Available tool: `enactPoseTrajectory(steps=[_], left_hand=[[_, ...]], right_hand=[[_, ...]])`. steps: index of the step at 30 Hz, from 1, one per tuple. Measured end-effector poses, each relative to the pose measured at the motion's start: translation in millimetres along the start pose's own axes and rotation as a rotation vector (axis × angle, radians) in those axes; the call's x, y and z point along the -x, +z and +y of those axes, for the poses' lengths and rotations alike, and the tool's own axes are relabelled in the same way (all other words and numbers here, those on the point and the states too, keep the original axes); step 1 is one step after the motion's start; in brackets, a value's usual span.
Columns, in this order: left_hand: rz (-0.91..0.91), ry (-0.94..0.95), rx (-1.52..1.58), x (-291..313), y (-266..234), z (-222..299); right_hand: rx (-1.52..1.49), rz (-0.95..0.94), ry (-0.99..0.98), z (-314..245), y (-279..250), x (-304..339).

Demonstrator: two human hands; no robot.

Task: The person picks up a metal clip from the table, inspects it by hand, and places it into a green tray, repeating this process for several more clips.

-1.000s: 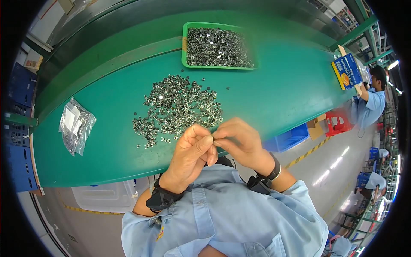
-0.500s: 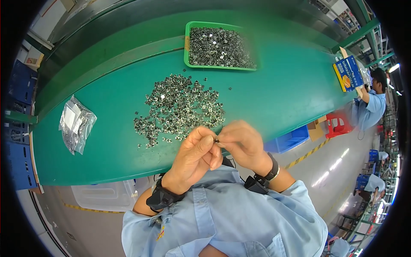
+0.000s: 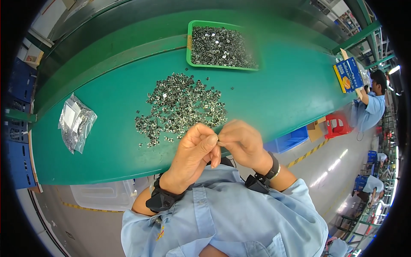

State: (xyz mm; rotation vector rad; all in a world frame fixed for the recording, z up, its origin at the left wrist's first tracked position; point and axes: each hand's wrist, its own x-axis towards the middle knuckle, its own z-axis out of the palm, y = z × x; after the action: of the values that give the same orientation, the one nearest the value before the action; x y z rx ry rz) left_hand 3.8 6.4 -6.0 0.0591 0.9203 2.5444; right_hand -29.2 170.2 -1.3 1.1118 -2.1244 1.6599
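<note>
My left hand (image 3: 195,154) and my right hand (image 3: 243,143) meet fingertip to fingertip above the near edge of the green table. Both are closed in a pinch on one small metal part (image 3: 218,140), mostly hidden by the fingers; a dark bit of it shows between them. Just beyond my hands lies a loose heap of small shiny metal parts (image 3: 184,105), spread over the table top. Farther back, a green tray (image 3: 189,47) is filled with many more such parts.
At the left lies a clear plastic bag (image 3: 77,124) of parts with a white label. A blue and yellow box (image 3: 349,75) stands at the table's right end, near a co-worker (image 3: 370,105). Below the table's edge are a blue bin (image 3: 291,140), a red stool (image 3: 338,125) and a clear plastic box (image 3: 102,195).
Both hands stay together in nearly the same place. The fingers have shifted slightly around the small part, which shows less than before. The view has moved a little.
</note>
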Motion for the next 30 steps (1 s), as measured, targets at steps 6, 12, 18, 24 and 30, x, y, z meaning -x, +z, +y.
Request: enactPoseTrajectory(steps=[6, 12, 18, 24, 30], left_hand=[[0.046, -0.008, 0.034, 1.2, 5.1, 2.3], [0.068, -0.015, 0.001, 0.7, 6.4, 2.4], [0.082, 0.021, -0.065, -0.8, 9.1, 1.4], [0.118, 0.049, -0.054, -2.4, 10.8, 3.7], [0.091, 0.039, -0.037, -3.9, -1.6, 4.3]], right_hand=[[-0.058, 0.065, 0.078, 4.2, 3.6, 3.6], [-0.102, 0.067, 0.109, 4.5, 3.8, 5.5], [-0.079, 0.095, 0.092, 4.7, 4.7, 4.3], [0.102, 0.086, 0.112, 5.0, -10.0, -10.7], [0.177, 0.155, 0.305, 56.4, -62.7, -83.7]])
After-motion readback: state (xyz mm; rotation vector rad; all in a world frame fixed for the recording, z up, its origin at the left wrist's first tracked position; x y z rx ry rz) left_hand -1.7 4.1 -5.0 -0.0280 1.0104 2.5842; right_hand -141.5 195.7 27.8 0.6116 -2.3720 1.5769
